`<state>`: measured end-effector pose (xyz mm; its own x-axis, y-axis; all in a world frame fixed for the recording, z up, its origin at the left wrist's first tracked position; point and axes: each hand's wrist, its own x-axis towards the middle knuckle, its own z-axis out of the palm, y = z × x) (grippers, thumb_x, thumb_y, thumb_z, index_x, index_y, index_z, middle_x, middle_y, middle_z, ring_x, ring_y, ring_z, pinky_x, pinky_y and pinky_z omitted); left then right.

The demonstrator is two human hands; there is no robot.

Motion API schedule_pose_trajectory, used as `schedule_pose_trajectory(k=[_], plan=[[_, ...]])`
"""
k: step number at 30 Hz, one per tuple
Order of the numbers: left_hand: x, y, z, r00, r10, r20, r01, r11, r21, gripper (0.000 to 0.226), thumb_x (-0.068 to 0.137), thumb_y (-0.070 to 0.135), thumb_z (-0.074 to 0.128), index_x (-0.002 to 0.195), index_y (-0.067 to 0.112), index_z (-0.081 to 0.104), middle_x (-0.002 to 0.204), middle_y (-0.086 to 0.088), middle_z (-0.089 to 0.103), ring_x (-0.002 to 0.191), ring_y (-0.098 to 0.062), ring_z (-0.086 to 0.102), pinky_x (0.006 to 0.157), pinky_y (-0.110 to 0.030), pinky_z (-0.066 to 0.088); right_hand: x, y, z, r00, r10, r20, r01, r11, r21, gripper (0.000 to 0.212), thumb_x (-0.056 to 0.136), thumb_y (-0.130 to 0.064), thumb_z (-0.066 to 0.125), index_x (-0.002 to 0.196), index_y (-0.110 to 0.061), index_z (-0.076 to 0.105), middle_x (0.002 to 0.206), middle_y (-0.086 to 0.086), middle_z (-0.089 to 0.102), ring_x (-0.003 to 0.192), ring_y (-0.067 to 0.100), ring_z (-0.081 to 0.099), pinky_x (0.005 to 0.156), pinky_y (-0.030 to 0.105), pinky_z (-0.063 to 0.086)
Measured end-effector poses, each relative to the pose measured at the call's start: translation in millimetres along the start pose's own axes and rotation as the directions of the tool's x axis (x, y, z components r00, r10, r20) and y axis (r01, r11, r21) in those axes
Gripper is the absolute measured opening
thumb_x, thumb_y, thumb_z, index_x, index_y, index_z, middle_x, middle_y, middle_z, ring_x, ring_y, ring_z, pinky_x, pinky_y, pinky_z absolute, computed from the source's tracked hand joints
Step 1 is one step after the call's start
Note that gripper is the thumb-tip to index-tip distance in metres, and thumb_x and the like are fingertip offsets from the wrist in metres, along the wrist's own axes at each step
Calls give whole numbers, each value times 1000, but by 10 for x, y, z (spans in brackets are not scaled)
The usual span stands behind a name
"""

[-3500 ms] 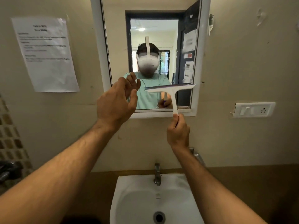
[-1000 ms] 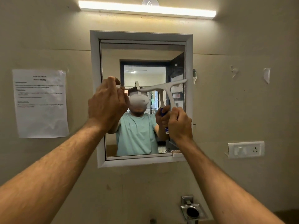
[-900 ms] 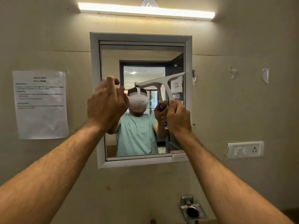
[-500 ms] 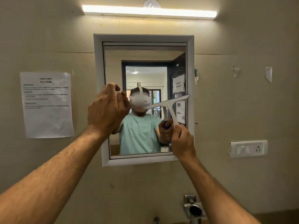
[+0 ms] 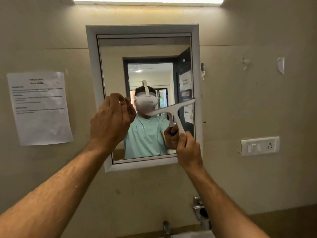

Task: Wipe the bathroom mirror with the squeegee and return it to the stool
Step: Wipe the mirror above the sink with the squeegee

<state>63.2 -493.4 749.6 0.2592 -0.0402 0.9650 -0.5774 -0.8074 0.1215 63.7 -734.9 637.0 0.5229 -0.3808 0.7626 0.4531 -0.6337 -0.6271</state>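
The mirror (image 5: 142,30) hangs in a white frame on the beige wall ahead. A white squeegee (image 5: 173,109) lies with its blade against the right half of the glass, tilted up to the right, its right tip at the frame. My right hand (image 5: 187,148) grips the handle from below, near the mirror's lower right corner. Raised in front of the mirror's left half, my left hand (image 5: 111,122) holds nothing, its fingers loosely curled. The stool is out of view.
A printed paper notice (image 5: 40,107) is taped to the wall at the left. A switch plate (image 5: 259,146) sits on the wall at the right. Below are a metal holder (image 5: 200,211), a tap (image 5: 165,228) and the top of a white basin.
The squeegee went up the right side of the glass to its upper part, then has come down over the last second. My left hand stays raised.
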Motion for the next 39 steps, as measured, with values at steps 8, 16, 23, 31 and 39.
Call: schedule_pose_trajectory(k=[8,16,23,31,39], plan=[[-258,-69,94,998,-33,59,34,999,-1,15,103,38,41,113,27,38,98,4,48,78,-19,54,61,-44,54,-860,528,111,1000,4,-23,-4,1000,14,30,104,-47,29,99,-30,53,54,-8,44,42,6,47,33,18,33],[-456,-61,196,994,-49,98,49,999,1,13,102,36,41,111,26,39,95,4,47,78,-19,53,61,-44,53,-279,-57,152,996,-11,-87,26,983,181,25,105,-31,31,92,-23,51,54,-10,49,46,0,48,41,10,32],[-450,-94,169,993,-75,91,76,997,-16,13,102,35,41,112,26,39,99,4,48,81,-22,55,63,-46,55,-570,297,188,998,61,-18,-58,989,134,27,105,-37,30,85,-35,47,59,-9,42,48,4,43,44,20,32],[-505,-149,79,993,-64,97,65,998,-7,15,103,34,42,114,24,41,98,5,46,77,-21,56,59,-42,54,-1149,601,217,993,106,-42,-103,992,72,32,100,-46,27,77,-32,44,55,-7,40,44,8,41,41,28,32],[-745,-68,-18,982,-130,136,126,991,39,19,102,31,41,117,20,45,98,4,46,77,-18,51,59,-31,37,-695,176,124,995,46,-83,-40,996,83,25,104,-41,27,87,-33,45,56,-9,41,50,1,50,39,15,34]])
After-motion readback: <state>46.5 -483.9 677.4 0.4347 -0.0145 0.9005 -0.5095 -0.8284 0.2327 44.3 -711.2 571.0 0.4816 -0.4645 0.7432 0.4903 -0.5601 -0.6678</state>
